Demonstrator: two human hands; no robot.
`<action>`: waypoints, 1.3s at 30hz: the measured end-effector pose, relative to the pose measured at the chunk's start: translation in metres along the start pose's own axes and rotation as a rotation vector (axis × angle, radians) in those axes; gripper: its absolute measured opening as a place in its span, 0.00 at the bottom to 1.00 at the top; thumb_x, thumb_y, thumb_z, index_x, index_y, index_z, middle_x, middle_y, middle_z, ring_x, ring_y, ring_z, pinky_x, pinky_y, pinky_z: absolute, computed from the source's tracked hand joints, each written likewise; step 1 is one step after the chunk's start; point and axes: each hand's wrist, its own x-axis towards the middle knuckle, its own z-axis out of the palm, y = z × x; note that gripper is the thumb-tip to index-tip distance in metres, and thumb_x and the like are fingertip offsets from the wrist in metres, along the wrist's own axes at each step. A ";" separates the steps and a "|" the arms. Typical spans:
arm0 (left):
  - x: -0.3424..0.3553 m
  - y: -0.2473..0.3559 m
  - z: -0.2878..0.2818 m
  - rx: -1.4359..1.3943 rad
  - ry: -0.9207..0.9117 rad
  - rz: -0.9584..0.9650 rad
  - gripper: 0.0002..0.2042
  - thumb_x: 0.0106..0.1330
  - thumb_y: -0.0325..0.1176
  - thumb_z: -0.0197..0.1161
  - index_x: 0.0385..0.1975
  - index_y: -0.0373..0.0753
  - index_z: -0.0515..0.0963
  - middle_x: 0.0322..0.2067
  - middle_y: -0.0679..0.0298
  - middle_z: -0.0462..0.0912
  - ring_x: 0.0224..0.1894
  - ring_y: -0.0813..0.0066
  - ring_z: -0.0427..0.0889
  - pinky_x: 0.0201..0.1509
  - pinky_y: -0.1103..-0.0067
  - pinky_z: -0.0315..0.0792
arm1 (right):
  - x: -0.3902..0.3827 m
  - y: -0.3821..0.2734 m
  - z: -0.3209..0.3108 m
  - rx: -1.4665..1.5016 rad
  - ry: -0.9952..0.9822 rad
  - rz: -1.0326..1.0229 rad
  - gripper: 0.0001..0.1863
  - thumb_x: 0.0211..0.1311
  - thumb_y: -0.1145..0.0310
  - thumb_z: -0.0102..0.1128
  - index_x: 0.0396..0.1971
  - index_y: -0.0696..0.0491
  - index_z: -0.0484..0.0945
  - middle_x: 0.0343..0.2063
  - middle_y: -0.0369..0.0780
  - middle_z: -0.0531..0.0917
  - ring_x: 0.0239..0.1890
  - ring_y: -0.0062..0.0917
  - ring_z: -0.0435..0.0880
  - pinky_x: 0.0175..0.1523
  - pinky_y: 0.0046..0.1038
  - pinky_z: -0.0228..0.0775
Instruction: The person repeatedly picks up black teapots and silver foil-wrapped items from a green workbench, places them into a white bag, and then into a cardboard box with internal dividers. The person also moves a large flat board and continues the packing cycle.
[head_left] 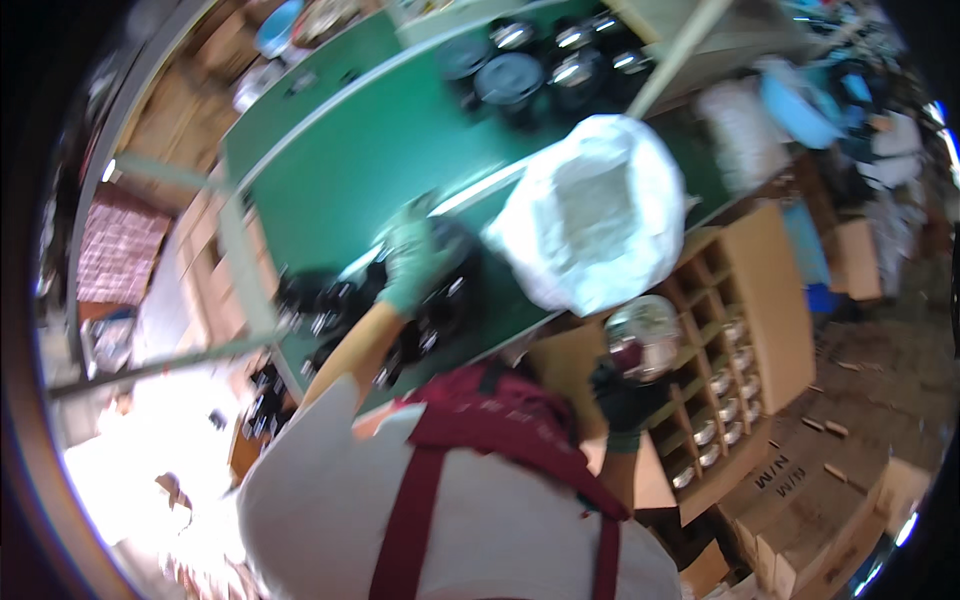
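My left hand [410,255], in a light green glove, reaches onto the green work surface [320,190] over glossy black round pieces [455,290]; its fingers are blurred, so its grip is unclear. My right hand [630,395], in a black glove, grips a shiny silver round piece [648,330] above a divided cardboard box [765,300]. Several silver pieces [720,385] sit in that box's compartments. Just right of my left hand is a white bag [525,225] with its mouth open.
More black round pieces [508,85] cluster at the surface's back. A pale post [680,50] rises at upper right, near blue tubs [795,110]. Metal frame bars [160,355] and cartons [205,260] are on the left. Cardboard [830,440] covers the lower right.
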 end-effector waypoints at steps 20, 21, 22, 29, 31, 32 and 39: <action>0.006 -0.178 -0.005 -0.406 -1.143 -0.495 0.20 0.52 0.35 0.68 0.47 0.41 0.78 0.30 0.66 0.80 0.29 0.75 0.78 0.33 0.79 0.72 | 0.044 0.069 0.058 -0.976 -0.221 -0.421 0.40 0.61 0.35 0.48 0.66 0.46 0.61 0.57 0.41 0.74 0.48 0.35 0.79 0.44 0.35 0.77; 0.004 -0.178 -0.007 -0.383 -1.165 -0.507 0.20 0.52 0.35 0.68 0.47 0.41 0.78 0.31 0.65 0.81 0.30 0.74 0.79 0.34 0.78 0.72 | 0.042 0.064 0.065 -0.508 -0.230 -0.137 0.40 0.60 0.35 0.49 0.66 0.46 0.61 0.57 0.41 0.74 0.48 0.35 0.78 0.45 0.35 0.76; 0.002 -0.182 -0.006 -0.369 -1.158 -0.486 0.20 0.51 0.35 0.68 0.47 0.41 0.78 0.31 0.64 0.81 0.31 0.72 0.79 0.35 0.77 0.73 | 0.039 0.060 0.072 -0.039 -0.226 0.140 0.41 0.59 0.36 0.50 0.66 0.46 0.61 0.57 0.41 0.73 0.49 0.35 0.78 0.46 0.35 0.76; -0.031 -0.208 0.038 0.070 -0.488 -0.027 0.21 0.49 0.35 0.69 0.46 0.42 0.78 0.34 0.57 0.83 0.38 0.62 0.83 0.42 0.70 0.76 | 0.029 0.064 0.067 -1.407 -0.200 -0.601 0.39 0.59 0.36 0.50 0.65 0.45 0.62 0.57 0.41 0.75 0.49 0.34 0.78 0.44 0.35 0.76; -0.032 -0.174 0.015 0.317 -0.408 -0.092 0.23 0.47 0.37 0.69 0.47 0.44 0.78 0.37 0.53 0.83 0.43 0.55 0.83 0.47 0.64 0.75 | 0.015 0.063 0.083 -1.442 -0.155 -0.574 0.38 0.61 0.38 0.51 0.66 0.44 0.62 0.57 0.40 0.75 0.50 0.33 0.78 0.44 0.35 0.77; -0.030 -0.173 0.009 0.383 -0.353 -0.065 0.22 0.48 0.37 0.68 0.47 0.44 0.78 0.36 0.55 0.84 0.42 0.56 0.83 0.47 0.64 0.76 | 0.010 0.060 0.087 -1.193 -0.177 -0.439 0.36 0.62 0.40 0.51 0.66 0.44 0.62 0.57 0.40 0.75 0.50 0.32 0.79 0.44 0.34 0.77; 0.025 -0.147 -0.160 -0.600 -0.171 -0.190 0.12 0.54 0.29 0.64 0.37 0.31 0.78 0.29 0.60 0.84 0.31 0.72 0.83 0.36 0.74 0.77 | 0.005 0.038 0.104 -0.314 -0.291 -0.051 0.28 0.69 0.56 0.51 0.63 0.54 0.63 0.55 0.41 0.76 0.52 0.29 0.78 0.49 0.31 0.78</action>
